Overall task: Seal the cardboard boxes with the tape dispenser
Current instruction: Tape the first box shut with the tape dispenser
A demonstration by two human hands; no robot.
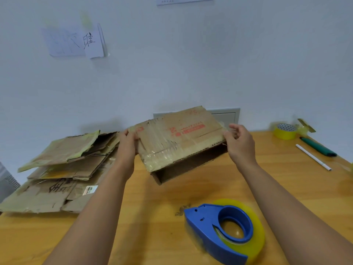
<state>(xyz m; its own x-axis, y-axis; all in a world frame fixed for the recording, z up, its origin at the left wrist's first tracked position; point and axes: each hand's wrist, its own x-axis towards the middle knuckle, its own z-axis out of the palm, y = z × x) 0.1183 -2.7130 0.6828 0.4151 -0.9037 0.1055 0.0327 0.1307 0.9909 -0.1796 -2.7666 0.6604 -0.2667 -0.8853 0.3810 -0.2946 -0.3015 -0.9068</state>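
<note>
A worn cardboard box (177, 138) with red print and old clear tape is held above the wooden table (152, 217), tilted, its open side facing me. My left hand (127, 144) grips its left edge and my right hand (241, 144) grips its right edge. A blue tape dispenser (212, 228) loaded with a yellowish roll lies on its side on the table near me, below my right forearm, untouched.
A stack of flattened cardboard boxes (63, 169) lies at the left of the table. At the far right sit a yellow tape roll (285, 131), a green marker (318, 147) and a white pen (313, 157). A white wall with paper notes stands behind.
</note>
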